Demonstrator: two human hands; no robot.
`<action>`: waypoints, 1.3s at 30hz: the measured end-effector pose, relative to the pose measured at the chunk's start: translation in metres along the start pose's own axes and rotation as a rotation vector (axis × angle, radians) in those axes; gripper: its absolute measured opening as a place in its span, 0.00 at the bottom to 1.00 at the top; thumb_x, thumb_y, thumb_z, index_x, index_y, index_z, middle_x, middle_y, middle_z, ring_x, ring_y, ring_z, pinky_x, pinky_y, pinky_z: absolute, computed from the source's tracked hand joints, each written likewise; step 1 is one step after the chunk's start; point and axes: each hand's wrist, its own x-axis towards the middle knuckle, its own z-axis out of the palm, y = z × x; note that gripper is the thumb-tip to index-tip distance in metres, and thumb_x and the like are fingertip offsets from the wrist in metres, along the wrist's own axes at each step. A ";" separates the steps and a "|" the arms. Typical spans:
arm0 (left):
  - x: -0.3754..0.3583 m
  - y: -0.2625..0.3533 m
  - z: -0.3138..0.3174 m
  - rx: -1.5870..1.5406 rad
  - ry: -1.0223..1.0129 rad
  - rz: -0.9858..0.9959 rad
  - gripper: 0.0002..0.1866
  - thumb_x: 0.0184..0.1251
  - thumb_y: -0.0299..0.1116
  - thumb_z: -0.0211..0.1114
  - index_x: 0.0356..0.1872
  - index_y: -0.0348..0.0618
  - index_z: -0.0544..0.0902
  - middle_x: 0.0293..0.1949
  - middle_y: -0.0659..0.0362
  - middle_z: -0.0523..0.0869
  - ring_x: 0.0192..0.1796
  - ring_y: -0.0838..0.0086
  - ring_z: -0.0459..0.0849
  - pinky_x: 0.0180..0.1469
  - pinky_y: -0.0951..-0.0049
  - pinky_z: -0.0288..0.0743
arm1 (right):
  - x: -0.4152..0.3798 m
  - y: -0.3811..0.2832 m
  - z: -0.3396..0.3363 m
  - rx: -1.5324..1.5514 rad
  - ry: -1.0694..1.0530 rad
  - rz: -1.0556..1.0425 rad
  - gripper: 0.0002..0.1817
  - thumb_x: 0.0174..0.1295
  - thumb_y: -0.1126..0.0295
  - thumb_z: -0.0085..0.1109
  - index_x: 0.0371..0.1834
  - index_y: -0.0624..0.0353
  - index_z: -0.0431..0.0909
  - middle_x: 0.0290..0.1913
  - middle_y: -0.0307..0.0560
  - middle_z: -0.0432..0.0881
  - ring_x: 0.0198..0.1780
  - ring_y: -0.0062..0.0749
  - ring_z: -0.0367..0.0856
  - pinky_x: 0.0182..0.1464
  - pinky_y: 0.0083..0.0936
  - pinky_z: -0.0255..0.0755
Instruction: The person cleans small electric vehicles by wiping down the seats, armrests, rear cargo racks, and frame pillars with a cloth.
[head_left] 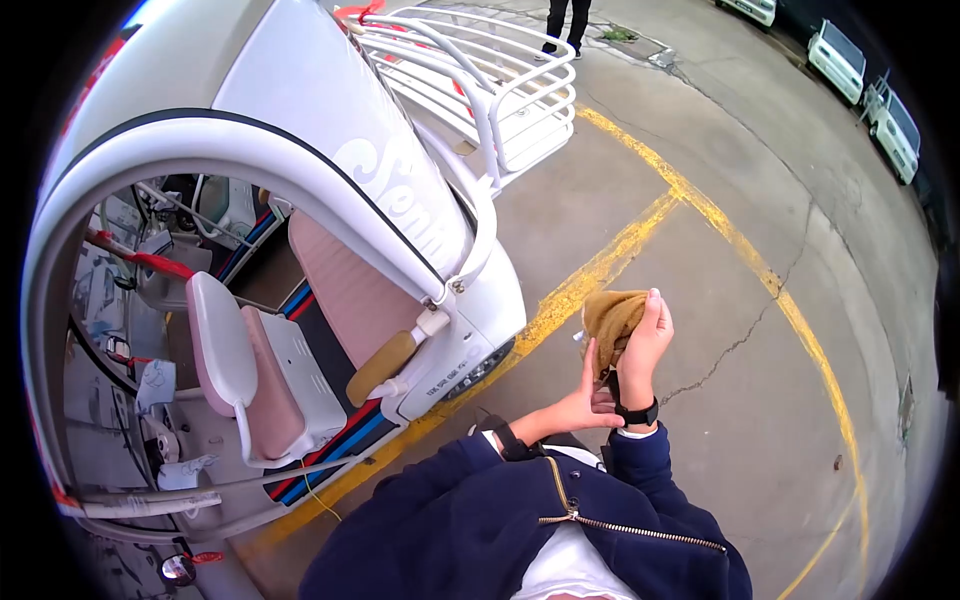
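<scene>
A brown cloth (612, 318), bunched up, is in my right hand (643, 352), whose fingers are pressed round its right side. Lower and to the left, my left hand (583, 402) has its thumb and fingers apart, touching the right wrist near a black band (637, 412). The fingertips of my left hand reach up to the cloth's lower left edge. A second dark band (514, 441) is on my left wrist. Part of a small white and blue thing shows at the cloth's left side, too small to name.
A white open-sided cart (480, 280) with pink seats (350, 290) stands at the left, a white rack (530, 110) at its end. Yellow lines (735, 235) cross the pavement. A person in dark trousers (568, 22) stands at the top; white vehicles (836, 60) are parked upper right.
</scene>
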 end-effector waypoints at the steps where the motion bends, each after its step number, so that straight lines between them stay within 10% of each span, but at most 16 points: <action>1: 0.012 -0.005 -0.005 0.016 0.006 0.089 0.72 0.56 0.24 0.75 0.68 0.73 0.12 0.74 0.48 0.47 0.70 0.64 0.64 0.66 0.57 0.68 | 0.010 -0.004 0.006 0.093 -0.005 0.021 0.17 0.74 0.60 0.50 0.30 0.59 0.75 0.29 0.33 0.77 0.30 0.15 0.72 0.34 0.17 0.69; 4: 0.042 0.007 -0.017 -0.043 0.068 0.292 0.77 0.45 0.28 0.82 0.71 0.71 0.15 0.78 0.57 0.32 0.78 0.65 0.42 0.74 0.55 0.53 | 0.039 -0.007 0.032 0.255 -0.028 0.075 0.15 0.73 0.59 0.50 0.34 0.60 0.75 0.31 0.35 0.79 0.31 0.17 0.76 0.36 0.19 0.72; 9: 0.078 0.041 -0.052 0.370 0.356 0.536 0.75 0.43 0.32 0.84 0.74 0.63 0.22 0.77 0.49 0.37 0.74 0.65 0.57 0.69 0.63 0.62 | 0.094 -0.010 0.085 0.186 -0.193 -0.033 0.17 0.73 0.62 0.50 0.25 0.58 0.70 0.25 0.29 0.71 0.28 0.12 0.63 0.30 0.16 0.61; 11: 0.079 0.090 -0.036 0.210 0.505 0.370 0.70 0.49 0.29 0.80 0.74 0.61 0.24 0.61 0.49 0.68 0.49 0.71 0.80 0.44 0.71 0.80 | 0.125 0.005 0.109 -0.024 -0.348 -0.134 0.19 0.72 0.62 0.52 0.24 0.61 0.71 0.22 0.31 0.69 0.27 0.13 0.62 0.28 0.19 0.61; 14: 0.100 0.121 -0.050 0.215 0.626 0.370 0.65 0.55 0.25 0.74 0.72 0.60 0.22 0.37 0.57 0.80 0.23 0.81 0.77 0.17 0.84 0.71 | 0.153 0.023 0.144 -0.342 -0.511 -0.215 0.19 0.69 0.61 0.56 0.24 0.64 0.75 0.17 0.41 0.71 0.22 0.21 0.68 0.25 0.26 0.64; 16: 0.117 0.126 -0.078 0.212 0.598 0.377 0.65 0.57 0.24 0.74 0.72 0.62 0.22 0.39 0.55 0.80 0.27 0.78 0.80 0.26 0.77 0.78 | 0.175 0.033 0.163 -0.465 -0.568 -0.505 0.18 0.66 0.59 0.59 0.26 0.63 0.78 0.18 0.50 0.74 0.20 0.35 0.73 0.25 0.31 0.66; 17: 0.127 0.131 -0.087 0.174 0.575 0.391 0.65 0.56 0.24 0.74 0.72 0.62 0.22 0.40 0.54 0.80 0.30 0.76 0.81 0.30 0.75 0.80 | 0.186 0.032 0.173 -0.518 -0.556 -0.598 0.17 0.67 0.61 0.59 0.29 0.66 0.78 0.19 0.46 0.70 0.22 0.19 0.67 0.26 0.26 0.64; 23: 0.190 0.159 -0.134 0.262 0.372 0.520 0.71 0.48 0.32 0.82 0.73 0.57 0.24 0.56 0.46 0.75 0.56 0.68 0.79 0.57 0.67 0.75 | 0.232 0.004 0.209 -0.216 -0.606 -0.148 0.20 0.67 0.56 0.58 0.27 0.64 0.80 0.21 0.33 0.77 0.25 0.14 0.71 0.26 0.21 0.66; 28: 0.199 0.190 -0.152 0.360 0.429 0.512 0.71 0.43 0.35 0.84 0.75 0.52 0.30 0.57 0.49 0.76 0.53 0.70 0.80 0.57 0.69 0.74 | 0.255 0.004 0.218 -0.161 -0.647 -0.012 0.18 0.67 0.59 0.60 0.28 0.65 0.78 0.22 0.31 0.73 0.28 0.12 0.67 0.28 0.17 0.64; 30: 0.193 0.204 -0.168 0.507 0.499 0.357 0.65 0.42 0.34 0.84 0.75 0.50 0.42 0.57 0.50 0.75 0.48 0.74 0.82 0.51 0.72 0.76 | 0.260 0.008 0.223 -0.248 -0.619 -0.121 0.18 0.67 0.60 0.60 0.26 0.64 0.76 0.22 0.31 0.73 0.27 0.11 0.67 0.28 0.17 0.64; 31: 0.184 0.218 -0.167 0.384 0.581 0.429 0.46 0.45 0.37 0.82 0.67 0.41 0.68 0.38 0.55 0.83 0.33 0.79 0.81 0.38 0.76 0.76 | 0.267 0.014 0.223 -0.263 -0.646 -0.131 0.16 0.67 0.62 0.60 0.30 0.65 0.78 0.23 0.33 0.75 0.28 0.12 0.68 0.29 0.17 0.66; 35: 0.148 0.256 -0.183 0.725 0.778 0.278 0.31 0.46 0.27 0.80 0.56 0.41 0.81 0.34 0.58 0.85 0.32 0.75 0.82 0.34 0.74 0.75 | 0.281 0.031 0.223 -0.380 -0.823 -0.102 0.12 0.67 0.64 0.61 0.38 0.64 0.79 0.27 0.35 0.80 0.31 0.13 0.72 0.35 0.17 0.70; 39: 0.135 0.270 -0.173 1.223 1.025 0.643 0.16 0.48 0.24 0.76 0.42 0.41 0.87 0.31 0.55 0.87 0.30 0.69 0.83 0.34 0.73 0.76 | 0.298 0.034 0.206 -0.192 -0.891 -0.034 0.11 0.68 0.68 0.60 0.46 0.65 0.76 0.37 0.37 0.80 0.40 0.15 0.74 0.42 0.16 0.70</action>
